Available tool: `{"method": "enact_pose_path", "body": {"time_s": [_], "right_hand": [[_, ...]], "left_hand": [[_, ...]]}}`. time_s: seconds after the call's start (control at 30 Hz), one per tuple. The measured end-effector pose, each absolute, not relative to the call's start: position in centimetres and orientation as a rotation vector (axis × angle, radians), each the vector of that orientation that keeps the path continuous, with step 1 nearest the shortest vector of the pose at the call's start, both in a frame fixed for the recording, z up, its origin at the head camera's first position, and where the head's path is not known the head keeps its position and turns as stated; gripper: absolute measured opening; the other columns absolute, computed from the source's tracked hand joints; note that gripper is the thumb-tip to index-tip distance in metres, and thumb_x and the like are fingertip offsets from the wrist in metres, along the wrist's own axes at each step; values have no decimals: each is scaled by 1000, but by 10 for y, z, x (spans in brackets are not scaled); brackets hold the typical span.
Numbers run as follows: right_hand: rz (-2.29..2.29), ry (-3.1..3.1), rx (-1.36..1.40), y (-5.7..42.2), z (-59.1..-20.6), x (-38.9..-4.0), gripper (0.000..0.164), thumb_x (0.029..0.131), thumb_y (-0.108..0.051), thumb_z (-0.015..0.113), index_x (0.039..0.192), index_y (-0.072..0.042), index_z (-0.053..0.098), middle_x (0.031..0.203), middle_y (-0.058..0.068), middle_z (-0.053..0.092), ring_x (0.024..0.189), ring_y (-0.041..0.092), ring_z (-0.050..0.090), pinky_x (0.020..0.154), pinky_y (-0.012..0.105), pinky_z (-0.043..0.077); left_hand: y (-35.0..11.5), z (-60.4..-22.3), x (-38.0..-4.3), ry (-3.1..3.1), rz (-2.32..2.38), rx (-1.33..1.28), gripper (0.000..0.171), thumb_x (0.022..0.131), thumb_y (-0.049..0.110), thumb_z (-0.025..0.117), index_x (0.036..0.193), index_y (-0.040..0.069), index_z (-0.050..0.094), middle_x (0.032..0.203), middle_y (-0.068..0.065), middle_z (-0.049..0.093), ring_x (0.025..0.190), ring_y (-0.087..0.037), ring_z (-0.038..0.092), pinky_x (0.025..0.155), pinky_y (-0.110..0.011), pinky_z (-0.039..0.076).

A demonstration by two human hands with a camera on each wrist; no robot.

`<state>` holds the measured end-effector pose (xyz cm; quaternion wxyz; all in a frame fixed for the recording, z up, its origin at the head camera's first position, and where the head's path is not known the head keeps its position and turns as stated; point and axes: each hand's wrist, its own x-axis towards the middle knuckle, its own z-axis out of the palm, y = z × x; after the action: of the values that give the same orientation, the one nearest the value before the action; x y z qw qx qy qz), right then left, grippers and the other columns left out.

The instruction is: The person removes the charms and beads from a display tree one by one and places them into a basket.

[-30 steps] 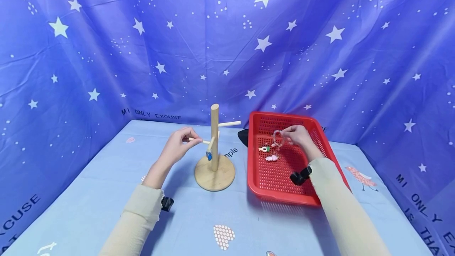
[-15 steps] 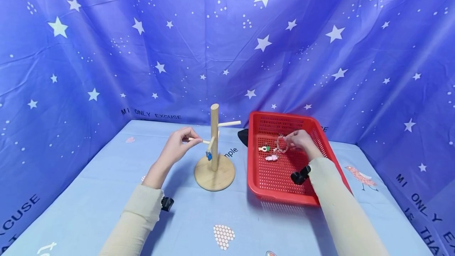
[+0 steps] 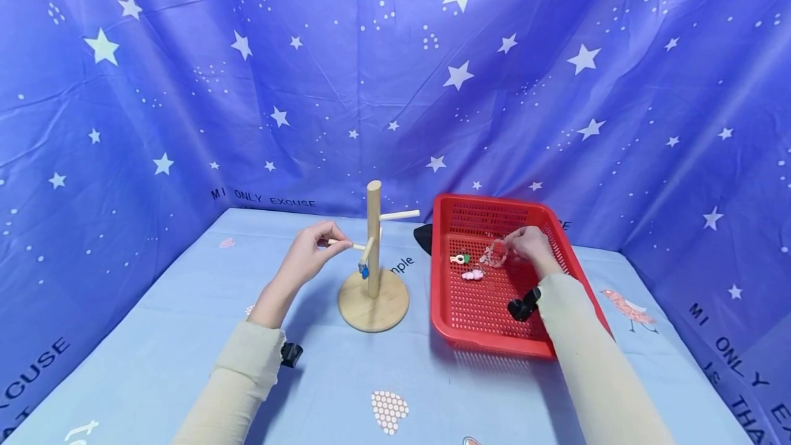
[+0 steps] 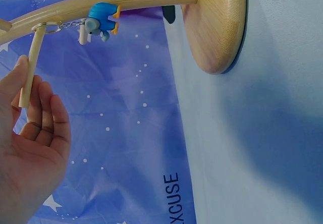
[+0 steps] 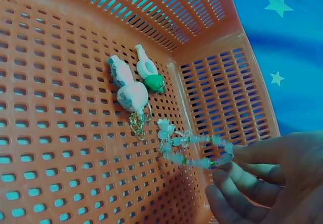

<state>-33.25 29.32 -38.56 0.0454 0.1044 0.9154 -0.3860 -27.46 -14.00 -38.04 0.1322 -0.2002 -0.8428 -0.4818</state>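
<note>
My left hand [image 3: 309,247] pinches a thin peg [image 4: 31,67] on the left of a wooden stand [image 3: 373,225] with its thumb and fingers. Around this peg's inner end, by the post, sits the ring of a keychain [image 4: 103,19] with a blue figure, which hangs lower in the head view. Inside the red basket, my right hand [image 3: 530,249] pinches a pale beaded bracelet [image 5: 194,161] with a clear flower-like charm. The bracelet's far end is close to the basket floor; whether it touches cannot be told. A pink figure keychain [image 3: 472,275] and a white-and-green keychain [image 3: 460,259] lie to its left.
The red perforated basket [image 3: 494,345] stands right of the stand's round base [image 3: 373,321]. Another peg [image 3: 399,215] sticks out to the right, higher up. A black object [image 3: 423,237] shows behind the basket's left side. A starry blue curtain [image 3: 395,88] surrounds the table.
My right hand has moved a little right and down in the basket, and the bracelet has shifted right with it. My left hand stays on the peg.
</note>
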Motion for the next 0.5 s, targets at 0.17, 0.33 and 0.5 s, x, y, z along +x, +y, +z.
{"method": "enact_pose_path", "body": {"time_s": [0.17,0.33,0.5], "right_hand": [[-1105,2890,328,295,-385,-332,27,95,-6,53,111,8,68,109,25,69,70,19,66,66,33,58],[-1100,2920,341,295,-382,-329,29,97,-12,56,115,7,67,104,22,69,77,22,64,62,26,49],[-1151,2919,353,292,-377,-326,30,99,-15,54,119,4,66,109,20,67,86,25,59,68,28,46]], "left_hand": [[-139,-380,-275,-2443,-1409,-581,11,92,14,72,85,7,68,91,-11,69,77,-15,56,69,-19,48],[-140,-380,-275,-2441,-1405,-582,10,91,14,72,85,6,68,91,-11,69,76,-13,55,68,-19,48],[-140,-380,-274,-2441,-1398,-574,9,91,13,73,86,6,69,91,-11,69,77,-12,56,69,-19,49]]}}
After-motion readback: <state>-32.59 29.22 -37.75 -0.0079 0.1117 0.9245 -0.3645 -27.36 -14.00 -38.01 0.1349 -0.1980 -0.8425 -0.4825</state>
